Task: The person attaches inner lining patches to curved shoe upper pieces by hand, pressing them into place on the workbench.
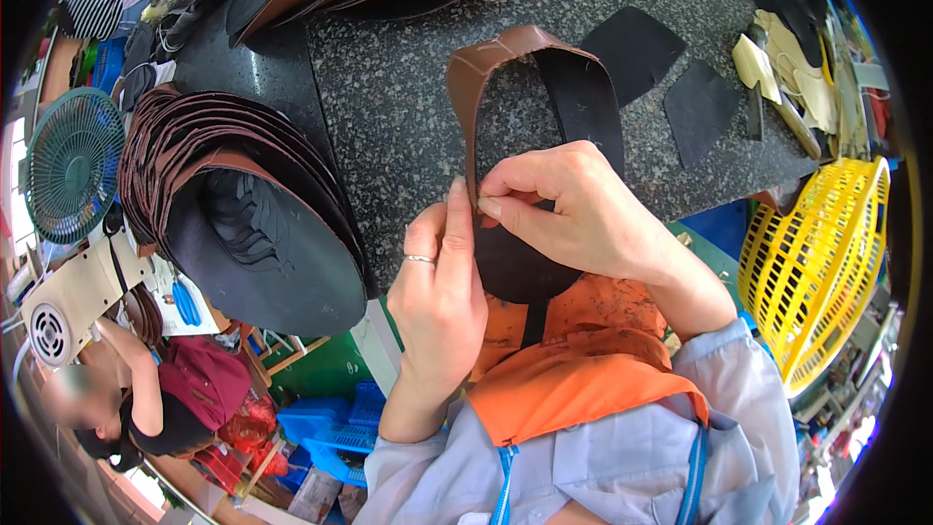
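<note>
your right hand (578, 209) is pinching, thumb and forefinger together, the edge of a brown-and-black, leather-like looped band (466, 87). your left hand (437, 277) is lying against that edge; cannot tell whether its grip is clamped. the band is spanning the near rim of the grey speckled stone bench (389, 107). risk: a slackening pinch could be letting the edge slip; uneven pull could be twisting the loop.

My left hand (442, 282), one; my right hand (583, 214), one; ring (419, 259), one; leather loop (466, 102) in my grip, one; black patches (637, 56) right of it, two; green fan (75, 165), one.
</note>
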